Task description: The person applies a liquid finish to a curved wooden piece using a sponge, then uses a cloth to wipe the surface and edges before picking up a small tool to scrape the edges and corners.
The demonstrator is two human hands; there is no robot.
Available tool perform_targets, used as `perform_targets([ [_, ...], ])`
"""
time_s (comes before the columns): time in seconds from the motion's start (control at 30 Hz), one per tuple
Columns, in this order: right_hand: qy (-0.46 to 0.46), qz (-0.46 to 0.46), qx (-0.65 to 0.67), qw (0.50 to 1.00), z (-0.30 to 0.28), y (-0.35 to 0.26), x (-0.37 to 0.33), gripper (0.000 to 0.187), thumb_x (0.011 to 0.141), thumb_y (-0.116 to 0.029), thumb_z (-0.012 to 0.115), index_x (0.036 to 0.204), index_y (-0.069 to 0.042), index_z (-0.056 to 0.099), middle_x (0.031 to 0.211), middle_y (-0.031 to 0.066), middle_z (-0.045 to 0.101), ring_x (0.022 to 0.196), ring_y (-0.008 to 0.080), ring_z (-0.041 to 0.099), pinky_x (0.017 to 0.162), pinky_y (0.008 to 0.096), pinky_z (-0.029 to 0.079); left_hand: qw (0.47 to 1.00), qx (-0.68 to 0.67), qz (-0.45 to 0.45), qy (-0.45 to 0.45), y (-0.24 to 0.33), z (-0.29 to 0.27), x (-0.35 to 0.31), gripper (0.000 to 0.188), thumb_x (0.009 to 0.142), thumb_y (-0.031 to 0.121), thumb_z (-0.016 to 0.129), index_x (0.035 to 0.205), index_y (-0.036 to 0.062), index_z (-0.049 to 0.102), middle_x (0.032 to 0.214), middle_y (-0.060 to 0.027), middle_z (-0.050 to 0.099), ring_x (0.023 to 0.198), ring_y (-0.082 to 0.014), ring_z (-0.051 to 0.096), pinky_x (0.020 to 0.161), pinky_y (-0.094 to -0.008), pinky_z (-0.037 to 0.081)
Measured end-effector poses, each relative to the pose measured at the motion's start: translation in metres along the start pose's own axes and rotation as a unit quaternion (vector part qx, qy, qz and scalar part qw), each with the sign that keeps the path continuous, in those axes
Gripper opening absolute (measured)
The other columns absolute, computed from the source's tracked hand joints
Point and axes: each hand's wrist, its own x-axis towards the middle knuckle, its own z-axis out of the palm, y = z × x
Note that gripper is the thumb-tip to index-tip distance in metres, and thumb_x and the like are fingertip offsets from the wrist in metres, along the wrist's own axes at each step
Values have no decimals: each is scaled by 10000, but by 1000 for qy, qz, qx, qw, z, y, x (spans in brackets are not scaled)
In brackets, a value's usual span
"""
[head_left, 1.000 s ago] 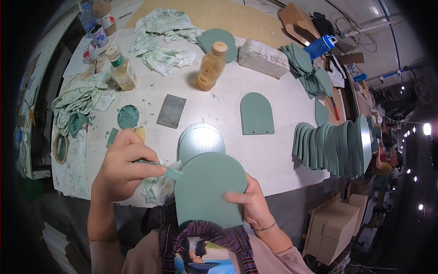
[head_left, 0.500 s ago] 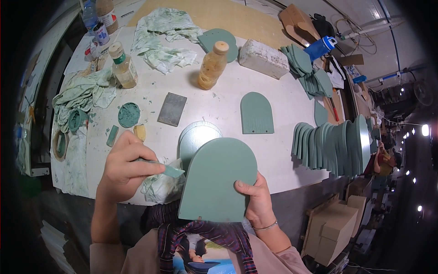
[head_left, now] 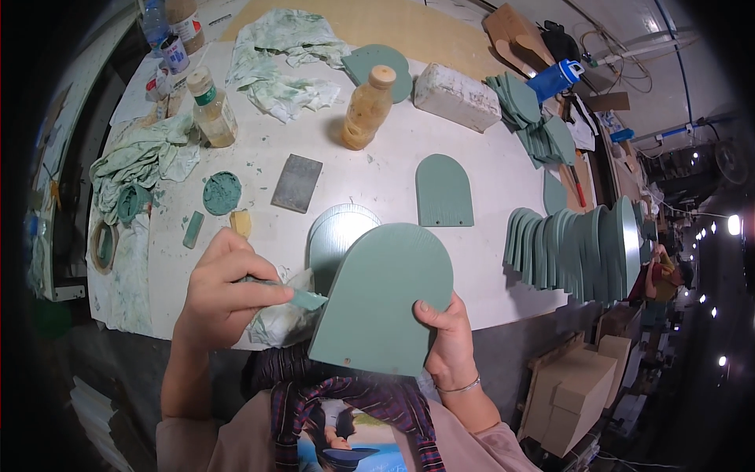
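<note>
My left hand (head_left: 220, 295) pinches a small green-stained scraper (head_left: 308, 300), its flat tip close to the left edge of an arched green panel (head_left: 385, 295). Whether the tip touches that edge, I cannot tell. My right hand (head_left: 451, 338) grips the panel by its right side, thumb on the face; its fingers are hidden behind. Two small holes show near the panel's straight lower edge. Beneath my left hand lies a crumpled stained cloth (head_left: 277, 326). Another arched panel (head_left: 330, 236), shiny with glare, rests on the table behind the held one.
A tub of green paste (head_left: 222, 193), a yellow sponge piece (head_left: 241, 224) and a grey rectangular block (head_left: 297, 183) lie beyond my left hand. Bottles (head_left: 368, 108) and stained rags (head_left: 287, 47) stand farther back. A row of green panels (head_left: 570, 252) lines the right side.
The held panel has risen slightly and tilted, its top shifting right. My left hand has moved a little right with the scraper, keeping the tip near the panel's left edge.
</note>
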Motion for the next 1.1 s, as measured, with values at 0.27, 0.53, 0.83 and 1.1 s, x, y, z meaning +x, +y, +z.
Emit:
perform_targets([
  [0.27,34,-45,6,998,-9,-11,7,469,832,-23,676,1257,73,504,1151,186,636,995,282,664,884,397,558,998,-48,-18,-41,5,5,-9,257,649,-24,709,846,133,762,810,-9,653,745,-213,509,649,-295,421],
  [0.53,52,-38,-11,998,-11,-15,9,417,823,75,588,1235,58,525,1161,152,630,1021,243,637,926,369,509,997,-58,-36,-33,6,11,-10,270,661,-31,706,868,133,765,823,-14,650,755,-215,508,649,-293,424],
  [0.83,32,-62,7,998,-11,-15,9,515,821,-23,702,1278,72,484,1157,188,632,1007,278,662,889,387,557,998,-47,-32,-38,7,14,-12,273,660,-36,696,866,130,762,823,-15,646,752,-220,502,642,-293,424],
  [1.1,33,-59,5,998,-14,-13,8,501,828,-11,687,1280,70,486,1164,188,631,1012,277,661,884,389,560,999,-28,-33,-28,8,15,-12,289,639,-47,692,858,127,761,812,-22,644,751,-223,505,634,-292,429],
])
